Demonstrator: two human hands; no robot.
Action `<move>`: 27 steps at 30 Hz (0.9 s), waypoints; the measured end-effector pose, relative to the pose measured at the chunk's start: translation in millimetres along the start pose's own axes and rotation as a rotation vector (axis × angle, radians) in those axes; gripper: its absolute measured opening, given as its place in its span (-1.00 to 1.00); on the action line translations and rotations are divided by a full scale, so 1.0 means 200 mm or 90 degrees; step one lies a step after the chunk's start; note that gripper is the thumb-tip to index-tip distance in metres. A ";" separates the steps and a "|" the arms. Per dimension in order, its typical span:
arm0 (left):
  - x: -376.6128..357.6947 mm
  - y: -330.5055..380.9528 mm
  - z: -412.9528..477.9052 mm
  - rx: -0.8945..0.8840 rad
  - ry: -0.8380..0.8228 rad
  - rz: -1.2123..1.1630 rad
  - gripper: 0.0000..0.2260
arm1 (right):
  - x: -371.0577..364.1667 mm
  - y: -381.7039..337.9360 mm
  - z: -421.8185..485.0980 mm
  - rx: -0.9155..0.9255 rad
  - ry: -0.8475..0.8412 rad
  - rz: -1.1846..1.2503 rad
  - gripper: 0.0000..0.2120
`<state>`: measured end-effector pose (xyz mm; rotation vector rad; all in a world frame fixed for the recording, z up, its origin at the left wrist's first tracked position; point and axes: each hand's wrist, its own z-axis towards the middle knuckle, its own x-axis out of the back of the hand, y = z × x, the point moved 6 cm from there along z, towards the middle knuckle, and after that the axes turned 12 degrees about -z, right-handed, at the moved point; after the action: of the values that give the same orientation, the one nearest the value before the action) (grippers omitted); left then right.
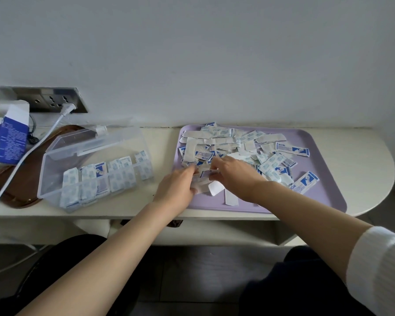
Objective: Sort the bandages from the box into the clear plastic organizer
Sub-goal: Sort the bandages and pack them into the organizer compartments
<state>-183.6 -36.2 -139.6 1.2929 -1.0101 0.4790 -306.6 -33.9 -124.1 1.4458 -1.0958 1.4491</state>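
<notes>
With left hand [178, 185] and right hand [235, 176] curled, pinches a wrapped bandage [206, 174] at the near edge of the pile [237, 142] on the purple tray [324, 197]. Probably light, limp, slippery; best nipped by a wrapper edge. Bound for the clear organizer [55, 169] just left.

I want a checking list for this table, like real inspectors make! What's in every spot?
Surface: cream table, carrying a purple tray.
Job's things: loose bandages heaped on the purple tray; clear organizer, lid open, with sorted bandages in its compartments; opened blue-and-white box at far left.
Clutter: brown tray left of the organizer.
Grippers: left hand and right hand both hold bandages over the purple tray.
Cables: white cable plugged into the wall socket, trailing across the table.
Surroundings: plain wall.
</notes>
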 end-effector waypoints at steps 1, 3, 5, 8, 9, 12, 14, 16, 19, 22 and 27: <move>0.00 -0.01 0.00 0.008 0.005 -0.002 -0.66 | 0.01 0.01 0.00 -0.001 0.013 0.018 -0.79; 0.01 -0.01 0.01 0.021 0.013 -0.008 -0.67 | 0.04 0.03 0.00 -0.012 0.027 0.058 -0.80; 0.03 -0.01 0.01 0.022 0.020 -0.015 -0.71 | 0.05 0.05 0.00 -0.027 0.033 0.084 -0.82; 0.04 -0.02 0.02 0.024 0.027 -0.020 -0.81 | 0.06 0.10 0.00 -0.069 0.022 0.137 -0.82; 0.05 -0.03 0.02 0.025 0.028 -0.024 -0.85 | 0.06 0.11 -0.01 -0.078 0.008 0.154 -0.82; 0.05 -0.05 0.02 0.031 0.023 -0.057 -0.90 | 0.04 0.09 -0.03 -0.036 -0.047 0.095 -0.88; 0.05 -0.05 0.02 0.031 0.019 -0.076 -0.90 | 0.01 0.08 -0.04 -0.003 -0.068 0.025 -0.88; 0.04 -0.05 0.03 0.020 0.007 -0.101 -0.88 | -0.03 0.07 -0.04 -0.001 -0.076 0.006 -0.81; 0.00 -0.02 0.03 -0.022 -0.030 -0.125 -0.85 | -0.08 0.05 -0.02 -0.001 -0.087 -0.012 -0.74; -0.04 0.01 0.03 -0.033 -0.064 -0.145 -0.85 | -0.10 0.03 0.00 0.041 -0.084 -0.093 -0.77; -0.07 0.02 0.01 -0.039 -0.093 -0.053 -0.88 | -0.13 -0.01 0.00 0.068 -0.071 -0.154 -0.65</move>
<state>-194.9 -34.4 -149.1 1.3242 -1.0800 0.2918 -304.6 -33.1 -150.4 1.6883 -0.8851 1.2844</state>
